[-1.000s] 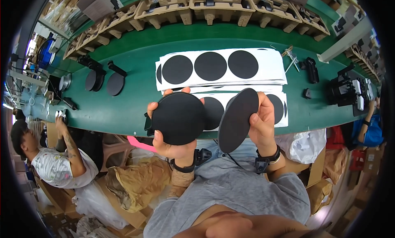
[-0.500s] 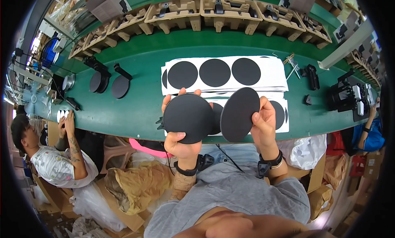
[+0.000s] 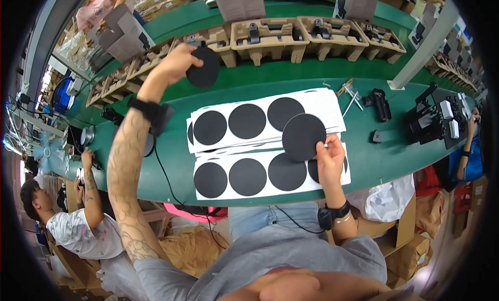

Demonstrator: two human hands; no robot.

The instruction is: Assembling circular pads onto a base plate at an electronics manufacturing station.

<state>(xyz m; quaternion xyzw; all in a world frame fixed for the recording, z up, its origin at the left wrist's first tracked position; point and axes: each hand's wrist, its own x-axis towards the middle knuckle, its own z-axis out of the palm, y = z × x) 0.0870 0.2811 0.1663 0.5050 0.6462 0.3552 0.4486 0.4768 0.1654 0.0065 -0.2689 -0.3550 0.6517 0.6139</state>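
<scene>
My left hand [image 3: 182, 60] is stretched out to the far left, closed on a round black base [image 3: 204, 69] above the front edge of the moulded trays. Over the sheets in front of me, my right hand [image 3: 331, 158] pinches the edge of a thin black disc [image 3: 303, 136] between thumb and fingers. Beneath that disc lie two stacks of white sheets [image 3: 332, 106] carrying rows of round black pads [image 3: 247, 121]. My left forearm crosses the bench and partly hides black stand parts on the left.
Brown moulded trays [image 3: 267, 34] with black parts line the back of the bench [image 3: 171, 168]. To the right lie metal tools [image 3: 353, 100], a black device [image 3: 382, 106] and a small black block [image 3: 376, 137]. A co-worker [image 3: 78, 228] sits at the left.
My left hand has carried the round base from in front of me to the far left, over the trays. My right hand still holds its disc, now turned flatter. The view has shifted.
</scene>
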